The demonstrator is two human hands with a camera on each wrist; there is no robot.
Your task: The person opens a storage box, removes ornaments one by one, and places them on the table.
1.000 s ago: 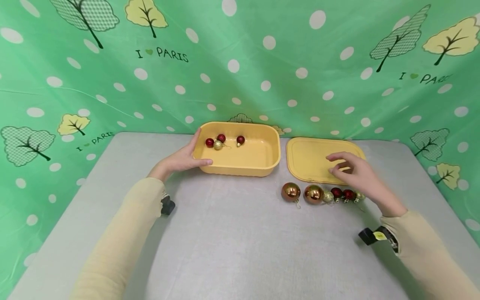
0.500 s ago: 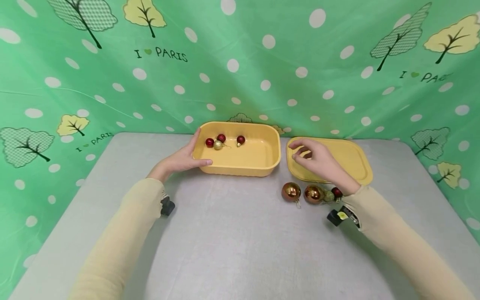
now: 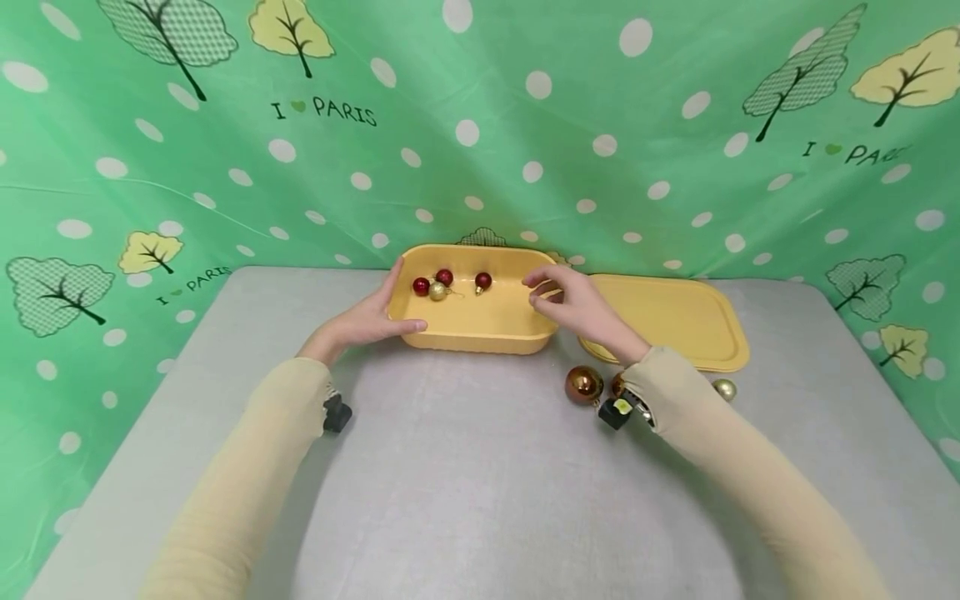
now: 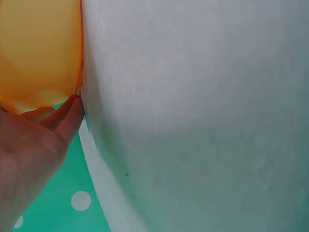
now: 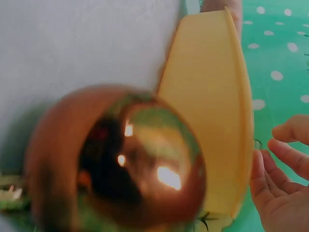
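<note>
My left hand [image 3: 363, 317] grips the left end of a yellow plastic box [image 3: 480, 342], thumb over the front rim, other fingers along the end wall. Inside the box lie red baubles [image 3: 483, 281] and a gold one [image 3: 437, 291]. My right hand [image 3: 581, 308] is over the box's right rim, fingers bent, thumb close to the index finger. A thin wire loop [image 5: 258, 143] shows beside its fingertips in the right wrist view; I cannot tell whether they hold a bauble. A shiny brown bauble [image 3: 584, 385] lies on the table below that hand.
The flat yellow lid [image 3: 675, 321] lies right of the box. My right forearm hides part of the bauble row; a gold bauble [image 3: 724, 389] shows past it. A green polka-dot curtain [image 3: 450, 133] hangs behind the grey table [image 3: 465, 483].
My right hand has moved left from above the lid to the box's right rim, its forearm now covering part of the bauble row. My left hand has stayed on the box.
</note>
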